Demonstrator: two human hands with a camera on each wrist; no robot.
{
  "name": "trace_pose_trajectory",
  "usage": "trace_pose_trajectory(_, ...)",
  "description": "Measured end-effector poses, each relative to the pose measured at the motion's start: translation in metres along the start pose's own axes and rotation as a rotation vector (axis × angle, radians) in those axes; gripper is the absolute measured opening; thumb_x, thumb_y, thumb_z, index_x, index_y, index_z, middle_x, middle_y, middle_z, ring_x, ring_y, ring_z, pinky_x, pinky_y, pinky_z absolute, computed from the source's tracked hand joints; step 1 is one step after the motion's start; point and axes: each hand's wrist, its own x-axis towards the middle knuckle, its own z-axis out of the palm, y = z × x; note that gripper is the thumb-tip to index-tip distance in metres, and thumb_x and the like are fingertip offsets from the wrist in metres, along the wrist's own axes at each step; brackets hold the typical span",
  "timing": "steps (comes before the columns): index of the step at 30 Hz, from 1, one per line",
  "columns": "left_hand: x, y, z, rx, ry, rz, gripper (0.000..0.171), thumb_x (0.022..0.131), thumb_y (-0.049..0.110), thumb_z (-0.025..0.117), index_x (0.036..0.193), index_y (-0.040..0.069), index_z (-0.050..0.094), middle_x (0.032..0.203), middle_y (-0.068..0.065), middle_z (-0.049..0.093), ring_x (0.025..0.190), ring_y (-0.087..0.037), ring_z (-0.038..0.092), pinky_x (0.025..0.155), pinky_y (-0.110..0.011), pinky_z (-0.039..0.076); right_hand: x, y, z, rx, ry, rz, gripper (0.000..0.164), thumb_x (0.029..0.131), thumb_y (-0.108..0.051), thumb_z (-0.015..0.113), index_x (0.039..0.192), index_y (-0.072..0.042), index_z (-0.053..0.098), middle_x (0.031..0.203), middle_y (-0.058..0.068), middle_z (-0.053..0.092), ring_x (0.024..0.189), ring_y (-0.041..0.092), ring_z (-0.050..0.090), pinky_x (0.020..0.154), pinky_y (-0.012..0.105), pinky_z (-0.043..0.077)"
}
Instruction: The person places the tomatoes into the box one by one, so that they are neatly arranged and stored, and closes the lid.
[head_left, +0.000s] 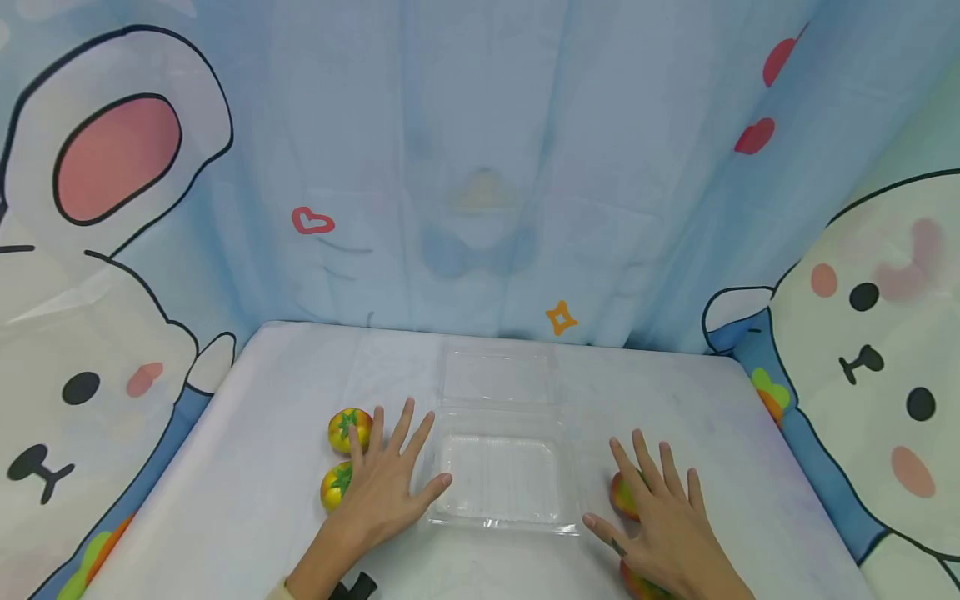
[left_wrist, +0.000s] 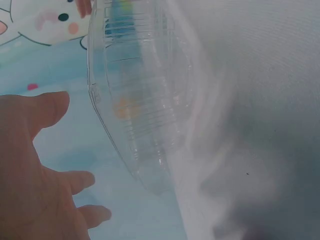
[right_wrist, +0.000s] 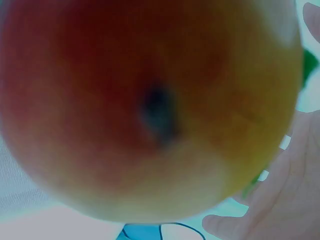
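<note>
My left hand (head_left: 386,492) hovers over the table's left part, fingers spread, holding nothing. By its fingers sit two round yellow-green fruits with star-shaped green tops, a farther one (head_left: 350,429) and a nearer one (head_left: 335,486) partly hidden. My right hand (head_left: 667,521), fingers also spread, overlaps a red-yellow fruit (head_left: 622,497) in the head view; another red-yellow fruit (head_left: 641,583) shows under its wrist. One such fruit (right_wrist: 150,110) fills the right wrist view, with green leaf behind. Between the hands lies a clear plastic clamshell box (head_left: 502,475), its lid (head_left: 498,379) folded back.
A white cloth covers the table (head_left: 285,375). Blue curtain (head_left: 480,208) hangs right behind its far edge, with cartoon-animal cloth at both sides. A small black object (head_left: 360,586) lies near my left wrist.
</note>
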Motion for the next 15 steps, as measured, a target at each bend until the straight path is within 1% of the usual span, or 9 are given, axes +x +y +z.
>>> trace_pose_trajectory(6,0.0002,0.0024,-0.0014,-0.021,-0.007,0.002,0.086,0.099,0.072,0.05,0.169,0.027,0.027,0.181,-0.003,0.001,0.163,-0.053,-0.007,0.121,-0.085,-0.008,-0.002,0.0004,-0.001,-0.006,0.016,-0.009,0.113,0.086,-0.082,0.064,0.171,-0.022,0.02,0.178,0.022,0.012,0.156,0.065,0.012,0.115,0.091,0.005)
trace_pose_trajectory(11,-0.0004,0.0033,-0.0025,-0.007,-0.011,0.005,0.086,0.099,0.072,0.049,0.17,0.028,0.026,0.181,-0.004,0.0,0.163,-0.054,-0.007,0.122,-0.085,-0.005,-0.0018,0.0004,-0.0013,-0.008,-0.002,0.002,0.115,0.084,-0.083,0.063,0.171,-0.022,0.02,0.178,0.023,0.012,0.157,0.065,0.009,0.115,0.091,0.003)
trace_pose_trajectory(15,0.0003,0.0025,-0.0044,-0.023,-0.002,0.011,0.085,0.099,0.07,0.052,0.169,0.026,0.029,0.181,-0.007,0.005,0.162,-0.057,-0.003,0.121,-0.086,-0.001,-0.0014,0.0005,-0.0019,-0.008,-0.017,0.01,0.116,0.083,-0.084,0.064,0.171,-0.022,0.02,0.178,0.024,0.012,0.156,0.065,0.01,0.115,0.091,0.003)
